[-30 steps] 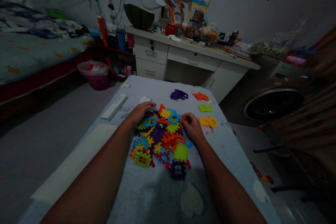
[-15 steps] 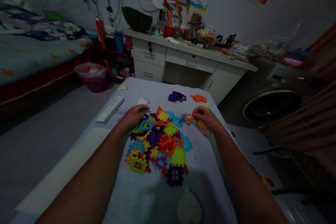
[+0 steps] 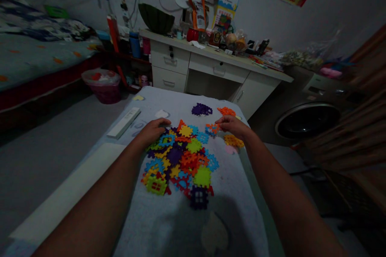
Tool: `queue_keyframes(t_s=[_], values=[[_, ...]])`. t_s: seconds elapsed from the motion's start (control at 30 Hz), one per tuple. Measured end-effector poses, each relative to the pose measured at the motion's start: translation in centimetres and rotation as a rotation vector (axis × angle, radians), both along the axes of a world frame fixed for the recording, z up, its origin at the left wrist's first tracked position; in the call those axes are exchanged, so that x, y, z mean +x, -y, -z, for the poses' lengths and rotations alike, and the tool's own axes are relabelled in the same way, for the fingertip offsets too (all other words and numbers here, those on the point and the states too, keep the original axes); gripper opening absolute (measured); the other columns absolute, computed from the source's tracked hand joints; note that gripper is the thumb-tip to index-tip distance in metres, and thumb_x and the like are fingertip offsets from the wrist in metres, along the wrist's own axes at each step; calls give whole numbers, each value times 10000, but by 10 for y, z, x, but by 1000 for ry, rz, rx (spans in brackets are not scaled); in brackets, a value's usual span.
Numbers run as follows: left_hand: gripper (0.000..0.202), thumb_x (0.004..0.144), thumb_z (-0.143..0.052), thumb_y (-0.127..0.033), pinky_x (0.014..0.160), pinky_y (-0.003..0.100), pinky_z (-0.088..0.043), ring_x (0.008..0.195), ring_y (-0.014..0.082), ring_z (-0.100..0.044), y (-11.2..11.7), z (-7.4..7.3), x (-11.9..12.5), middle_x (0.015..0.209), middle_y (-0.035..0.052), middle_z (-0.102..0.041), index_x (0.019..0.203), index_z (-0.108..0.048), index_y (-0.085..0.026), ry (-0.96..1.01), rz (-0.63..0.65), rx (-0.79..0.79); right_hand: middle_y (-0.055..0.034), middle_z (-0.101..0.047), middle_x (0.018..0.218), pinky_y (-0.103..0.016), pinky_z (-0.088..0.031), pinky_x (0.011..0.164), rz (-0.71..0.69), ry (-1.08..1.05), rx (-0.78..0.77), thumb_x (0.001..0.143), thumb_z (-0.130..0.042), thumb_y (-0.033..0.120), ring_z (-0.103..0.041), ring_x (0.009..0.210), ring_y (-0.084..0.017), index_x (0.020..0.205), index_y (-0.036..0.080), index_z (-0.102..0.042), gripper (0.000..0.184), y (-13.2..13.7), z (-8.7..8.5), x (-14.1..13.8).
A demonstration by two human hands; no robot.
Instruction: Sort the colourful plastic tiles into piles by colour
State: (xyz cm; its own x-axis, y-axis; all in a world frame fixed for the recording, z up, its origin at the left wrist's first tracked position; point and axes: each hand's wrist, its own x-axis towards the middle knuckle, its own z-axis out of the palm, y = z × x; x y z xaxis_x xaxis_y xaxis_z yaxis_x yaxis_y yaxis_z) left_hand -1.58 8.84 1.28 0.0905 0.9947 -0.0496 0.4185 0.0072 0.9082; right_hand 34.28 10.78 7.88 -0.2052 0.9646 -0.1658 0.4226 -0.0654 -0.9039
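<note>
A heap of plastic interlocking building pieces (image 3: pixel 175 156) in several colours lies on the cloth-covered table (image 3: pixel 169 229). At the heap's far right edge, my right hand (image 3: pixel 231 125) pinches an orange building piece (image 3: pixel 212 128) between thumb and fingers, with a blue piece directly under or behind it. My left hand (image 3: pixel 153 131) rests at the heap's upper left edge, fingers stretched out, and nothing shows in it. Beyond the heap sit a purple group of pieces (image 3: pixel 202 109) and an orange group (image 3: pixel 226 111). A yellow-orange group (image 3: pixel 233 141) lies below my right wrist.
A long white box (image 3: pixel 124 123) lies on the table's left side. Past the table's far edge stands a white desk (image 3: pixel 173 62) crowded with items. To the right is a washing machine (image 3: pixel 312 122); a pink bin (image 3: pixel 104 88) stands on the floor at left.
My right hand has shifted slightly left with the orange piece, uncovering more of the yellow-orange group. My left hand stays at the heap's edge. The whole view has shifted a little.
</note>
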Motion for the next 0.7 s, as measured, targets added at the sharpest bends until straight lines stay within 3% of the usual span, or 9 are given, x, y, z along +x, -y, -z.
queue_keyframes(t_s=[0.13, 0.27, 0.47, 0.7], values=[[492, 582, -504, -234, 801, 332, -532, 857, 225, -673, -1, -1, -1, 1000, 31, -738, 1029, -706, -209, -25, 12, 37, 37, -585, 535, -206, -382, 501, 123, 34, -34, 619, -660, 122, -470, 483, -80, 658, 173, -600, 88, -4, 22, -9], [499, 582, -496, -240, 805, 338, -532, 864, 233, -673, 0, -2, -1, 992, 35, -737, 1036, -701, -201, -27, 16, 38, 15, -627, 550, -214, -418, 525, 95, -22, -106, 618, -666, 137, -536, 512, -100, 646, 173, -604, 78, 7, 31, -14], [473, 589, -504, -241, 797, 327, -527, 847, 225, -667, 3, -7, 2, 960, 24, -734, 1017, -702, -204, -46, 12, 24, 11, -658, 605, -218, -425, 556, -88, -117, -198, 641, -674, 199, -564, 554, -106, 741, 172, -640, 110, 18, 24, -9], [513, 590, -498, -256, 762, 330, -530, 828, 225, -668, 0, -3, 0, 1014, 36, -728, 1063, -688, -199, -71, 21, -2, 11, -629, 622, -221, -427, 569, 52, -150, -96, 634, -738, 204, -541, 565, -100, 707, 167, -620, 143, -11, 12, 22]])
